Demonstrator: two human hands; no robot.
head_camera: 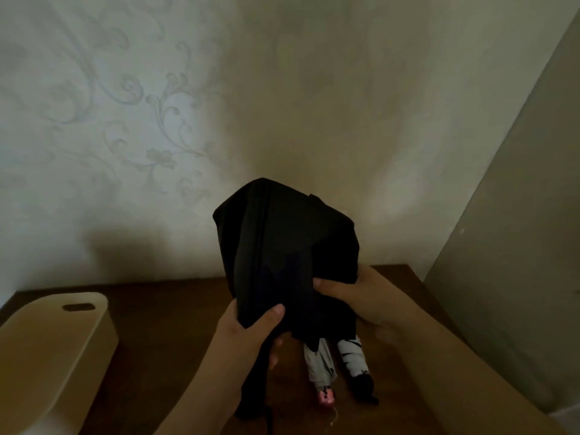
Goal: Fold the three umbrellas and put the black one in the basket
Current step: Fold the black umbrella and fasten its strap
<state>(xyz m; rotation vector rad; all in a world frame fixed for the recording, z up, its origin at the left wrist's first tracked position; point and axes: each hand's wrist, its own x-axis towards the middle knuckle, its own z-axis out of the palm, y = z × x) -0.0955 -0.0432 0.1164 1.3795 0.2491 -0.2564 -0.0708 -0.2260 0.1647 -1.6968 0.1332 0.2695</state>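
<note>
I hold the black umbrella [282, 246] upright above the dark wooden table [175, 334], its loose canopy bunched into a dark mass. My left hand [248, 331] grips the fabric low on its left side, thumb on top. My right hand [357, 296] clasps the canopy from the right, fingers wrapped over the cloth. Under the black fabric lie two folded umbrellas: a pale grey one [320, 362] with a pink handle and a white patterned one [353, 356] with a black handle. The beige basket [47, 350] stands at the table's left edge.
A patterned wallpaper wall [157, 120] rises directly behind the table. A tall grey panel [518, 277] borders the table's right side. The basket has an oval handle slot facing me.
</note>
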